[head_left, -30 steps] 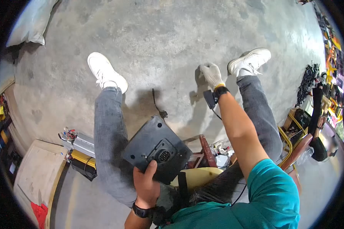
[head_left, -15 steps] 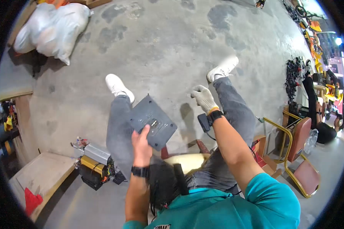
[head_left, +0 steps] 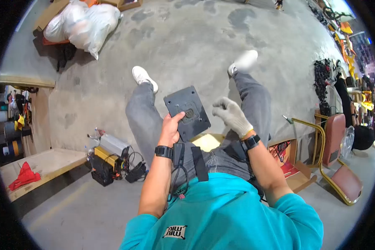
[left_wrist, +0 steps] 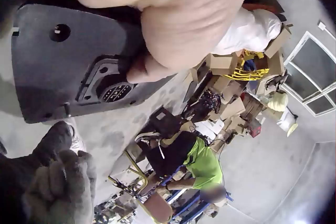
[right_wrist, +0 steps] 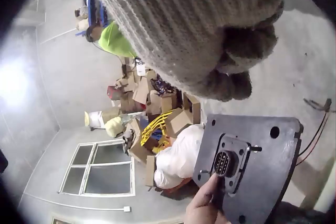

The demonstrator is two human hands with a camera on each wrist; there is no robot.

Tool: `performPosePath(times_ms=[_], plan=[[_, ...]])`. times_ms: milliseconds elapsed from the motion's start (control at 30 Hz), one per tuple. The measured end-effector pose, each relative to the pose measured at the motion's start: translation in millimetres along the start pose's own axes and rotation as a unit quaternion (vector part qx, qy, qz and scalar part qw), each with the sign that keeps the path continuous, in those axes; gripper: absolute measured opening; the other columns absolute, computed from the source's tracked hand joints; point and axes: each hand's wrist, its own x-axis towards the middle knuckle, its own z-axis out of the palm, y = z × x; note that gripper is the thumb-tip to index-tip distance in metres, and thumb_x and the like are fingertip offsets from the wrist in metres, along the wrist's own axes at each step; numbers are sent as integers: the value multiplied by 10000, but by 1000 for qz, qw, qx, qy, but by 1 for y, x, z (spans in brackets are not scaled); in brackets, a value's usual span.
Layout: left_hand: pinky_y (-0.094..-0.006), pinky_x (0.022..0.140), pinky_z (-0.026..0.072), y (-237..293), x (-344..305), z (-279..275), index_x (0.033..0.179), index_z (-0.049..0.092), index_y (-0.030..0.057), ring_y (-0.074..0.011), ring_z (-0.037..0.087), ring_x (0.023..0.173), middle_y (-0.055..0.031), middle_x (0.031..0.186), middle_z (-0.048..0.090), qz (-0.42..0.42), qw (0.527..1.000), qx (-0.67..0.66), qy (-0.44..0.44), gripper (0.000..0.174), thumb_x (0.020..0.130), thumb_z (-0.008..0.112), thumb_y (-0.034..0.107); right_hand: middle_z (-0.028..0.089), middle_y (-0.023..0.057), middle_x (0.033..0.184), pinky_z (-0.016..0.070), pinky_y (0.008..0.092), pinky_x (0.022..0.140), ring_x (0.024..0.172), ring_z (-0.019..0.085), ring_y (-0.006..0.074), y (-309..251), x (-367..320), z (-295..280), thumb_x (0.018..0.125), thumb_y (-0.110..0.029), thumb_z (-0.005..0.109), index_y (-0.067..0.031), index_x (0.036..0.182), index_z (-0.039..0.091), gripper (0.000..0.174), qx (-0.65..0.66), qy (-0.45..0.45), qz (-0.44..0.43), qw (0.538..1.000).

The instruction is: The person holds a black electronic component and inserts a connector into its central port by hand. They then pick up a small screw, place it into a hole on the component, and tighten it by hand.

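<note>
My bare left hand (head_left: 169,130) grips a dark grey plate (head_left: 199,121) by its near-left edge, thumb lying over the face beside a round multi-pin connector (head_left: 189,113). Holes sit near the plate's corners. In the right wrist view, two short metal studs flank the connector (right_wrist: 226,164), and red and black wires (right_wrist: 315,139) run out beyond the plate's edge. Just right of the plate is my right hand (head_left: 232,116) in a knitted white glove. Its fingers are loosely bent, apart from the plate, with nothing visible in them.
A wooden bench (head_left: 58,164) with a red cloth (head_left: 25,176) stands at left. Beside it lies a yellow-and-black device (head_left: 106,160) with cables. An overturned chair (head_left: 335,146) and a cardboard box (head_left: 298,179) are at right. White sacks (head_left: 89,27) lie ahead.
The head view has shifted. My right hand has risen from low near the right shoe to beside the plate. The left hand keeps its grip and has turned the plate slightly.
</note>
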Motion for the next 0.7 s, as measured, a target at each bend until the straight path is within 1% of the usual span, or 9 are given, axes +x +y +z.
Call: performPosePath(times_ms=[100,167,233,267,300,367,433,633,700], plan=[[-382,824,571,-1,6,5,1147,607,-27,-236,686,925,-119,1070,687,-11,999,-1,-42,251,906,626,37,627,15,755,430,238,485,559,519,74,-1,-13,1,830,-194,670,-4,989,678,248,-13,-21,7,1000],[-380,824,574,-5,13,9,1147,607,-29,-234,687,923,-118,1068,687,-10,998,12,-67,245,915,621,47,628,11,755,429,235,486,556,517,70,-3,-18,-2,831,-194,678,1,971,684,239,-13,-12,-5,1000],[-377,824,576,-7,17,11,1147,606,-30,-231,688,920,-117,1066,686,-8,997,22,-79,240,923,617,58,664,64,785,476,270,537,618,576,111,1,-18,-1,826,-204,669,11,986,699,270,-27,-28,0,999],[-375,819,577,-9,19,10,1143,609,-30,-226,689,912,-115,1064,687,-11,994,30,-104,237,928,619,70,678,88,814,500,284,636,690,611,135,4,-17,0,817,-200,671,27,980,697,280,-47,-14,-42,998],[-373,815,579,-11,16,9,1139,611,-30,-220,691,903,-113,1061,688,-18,991,41,-127,235,932,621,82,678,88,814,500,284,636,690,611,135,6,-20,3,817,-200,671,27,980,697,280,-45,-19,-39,998],[-366,804,581,-12,14,11,1126,623,-24,-208,693,890,-104,1045,693,-15,990,53,-132,228,932,628,95,629,22,778,434,229,496,590,530,68,7,-18,5,850,-199,675,-3,1004,696,249,-22,1,-77,997],[-367,794,589,-14,13,12,1088,638,-15,-218,702,881,-116,1021,703,-2,991,68,-120,200,921,642,97,629,18,782,436,228,501,603,535,66,15,-19,8,849,-202,672,-2,994,692,247,-16,3,-86,996],[-348,782,579,-4,-3,20,1097,635,-24,-199,695,865,-102,1011,701,20,988,110,-105,218,892,630,50,616,5,765,427,227,498,597,520,63,10,-22,10,847,-195,663,-10,974,682,226,10,-1,-108,994],[-346,777,577,-5,-4,20,1094,634,-28,-201,695,858,-104,1004,702,30,988,107,-105,219,886,627,41,603,-2,747,422,228,500,596,513,61,9,-20,12,846,-200,667,-19,986,682,229,15,8,-80,997]])
